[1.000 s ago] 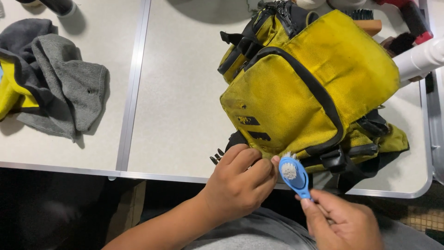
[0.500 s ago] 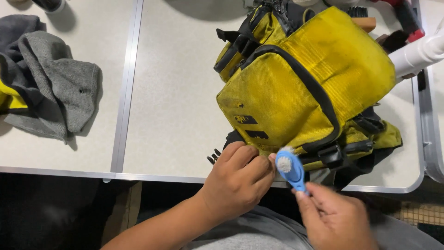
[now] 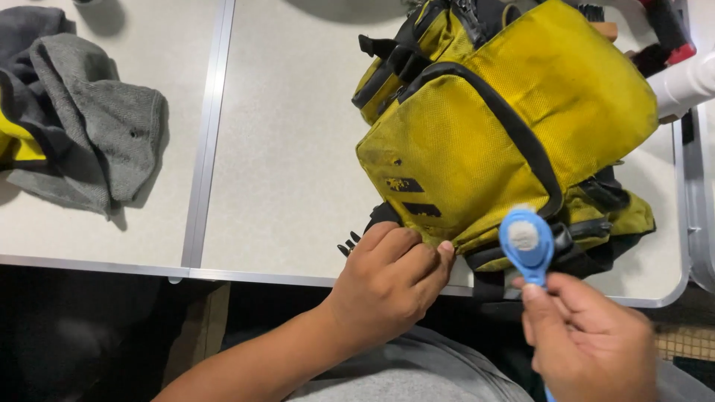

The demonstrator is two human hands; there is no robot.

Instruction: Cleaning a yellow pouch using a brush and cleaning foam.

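While the pale table (image 3: 290, 149) carries everything, its largest load is a grimy yellow bag (image 3: 506, 134) lying on its side at the right, its black-piped front panel turned up towards the camera, which leaves that dirty face open to work on. Its lower edge hangs close to the table's near rim, within easy reach. At the far left a grey cloth (image 3: 97, 134) lies crumpled with a scrap of yellow fabric under it, well apart from the bag.

The left hand (image 3: 391, 279) grips the bag's near corner, fingers curled and pressed together over the fabric, seemingly to hold it steady and taut. The right hand (image 3: 588, 342) pinches the handle of a small blue brush (image 3: 526, 242) between thumb and fingertips, its round head raised just in front of the bag's lower right straps; whether it touches them cannot be told.

Much is cut off: the bag's top, dark and red items at the far right corner, and a white tube (image 3: 685, 85). The brush handle's end is hidden in the palm.
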